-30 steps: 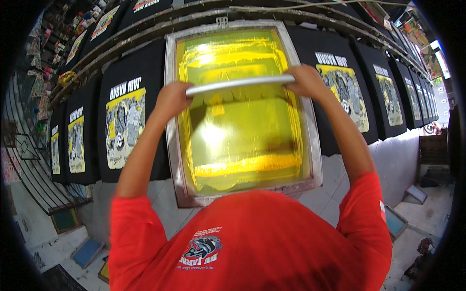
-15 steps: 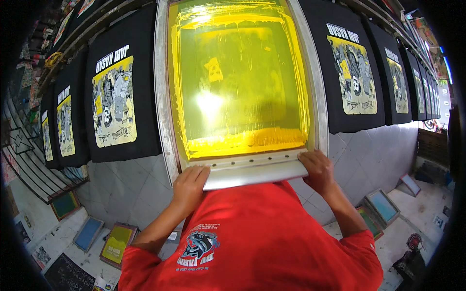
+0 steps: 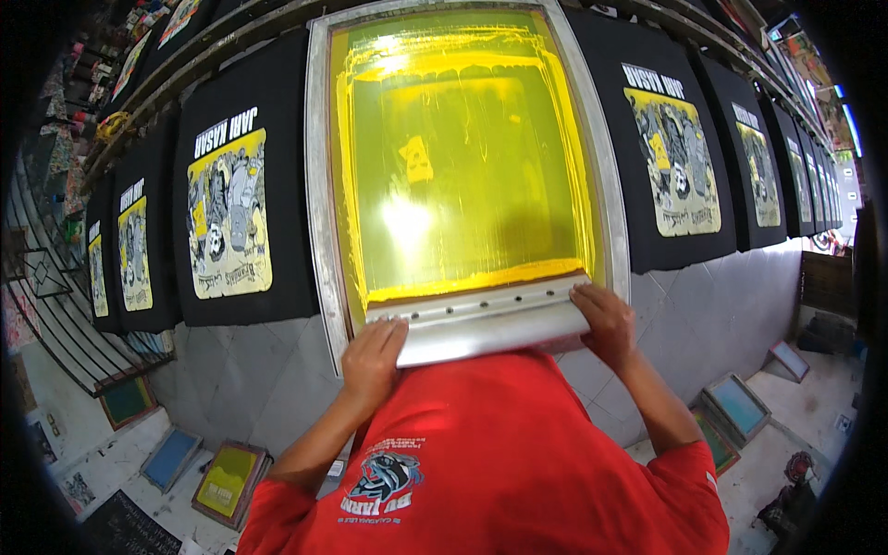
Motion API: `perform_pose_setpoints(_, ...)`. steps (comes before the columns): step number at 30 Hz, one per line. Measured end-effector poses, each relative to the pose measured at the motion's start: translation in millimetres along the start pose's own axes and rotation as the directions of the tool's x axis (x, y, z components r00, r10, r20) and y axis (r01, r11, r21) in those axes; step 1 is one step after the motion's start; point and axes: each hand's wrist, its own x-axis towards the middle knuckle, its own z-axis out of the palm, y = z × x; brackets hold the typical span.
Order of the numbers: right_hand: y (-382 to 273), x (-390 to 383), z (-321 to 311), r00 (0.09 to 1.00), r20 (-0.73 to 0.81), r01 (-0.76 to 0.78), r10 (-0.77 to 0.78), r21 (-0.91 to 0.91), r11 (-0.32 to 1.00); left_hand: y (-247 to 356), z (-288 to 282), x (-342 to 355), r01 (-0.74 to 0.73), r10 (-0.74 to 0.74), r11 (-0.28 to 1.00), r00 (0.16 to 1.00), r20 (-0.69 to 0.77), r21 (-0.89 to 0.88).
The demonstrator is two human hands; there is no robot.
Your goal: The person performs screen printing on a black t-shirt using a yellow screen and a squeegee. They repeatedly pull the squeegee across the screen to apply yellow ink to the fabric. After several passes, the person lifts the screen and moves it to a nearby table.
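Note:
A wide metal squeegee (image 3: 490, 331) lies across the near end of a screen-printing frame (image 3: 323, 194). My left hand (image 3: 375, 359) is closed round its left end, and my right hand (image 3: 605, 324) grips the right end. Just beyond the blade runs a band of yellow ink (image 3: 481, 277). Streaks of the same ink edge the yellow-green mesh (image 3: 462, 208), with a thicker strip at the far end. A small patch of the stencil shows bright yellow left of the middle. Whatever lies beneath the screen is mostly hidden.
Black shirts with yellow-and-grey prints lie in a row on both sides, including a left shirt (image 3: 227, 213) and a right shirt (image 3: 672, 157). Several smaller screens, such as a yellow one (image 3: 225, 479) and a blue one (image 3: 737, 407), lean low down.
The ink band before the blade has become narrower. The squeegee's metal holder has tilted, showing more of its broad face. My hands keep their grip, and the whole view has shifted slightly.

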Motion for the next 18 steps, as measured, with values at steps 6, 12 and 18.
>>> perform_pose_setpoints(6,-17,-27,-18,0.992,0.091,-0.088,0.086,0.009,0.996,11,-18,-10,-0.002,0.008,0.998,0.996,0.091,-0.06)
perform_pose_setpoints(12,-3,-11,9,0.999,-0.038,-0.031,0.029,-0.066,0.997,-13,8,13,-0.073,0.073,0.997,0.997,-0.004,0.031)
perform_pose_setpoints(18,35,61,8,0.999,0.047,-0.022,0.024,-0.047,0.999,-43,5,83,-0.077,0.076,0.996,0.997,0.014,0.048)
